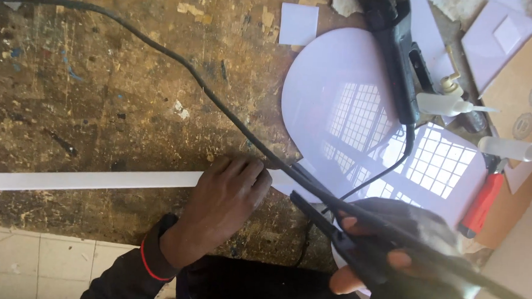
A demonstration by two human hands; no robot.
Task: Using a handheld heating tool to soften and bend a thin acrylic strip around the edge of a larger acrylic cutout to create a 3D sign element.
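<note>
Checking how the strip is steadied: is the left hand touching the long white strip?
Touching. The head view shows the left hand lying flat on the long white strip, fingers covering its end on the worn workbench.

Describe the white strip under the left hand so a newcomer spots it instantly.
On the scarred brown workbench, look along its near edge. The long white strip lies flat there, its right end pinned under the left hand. Unlike the rounded glossy sheet beside it, it is narrow and straight.
</note>
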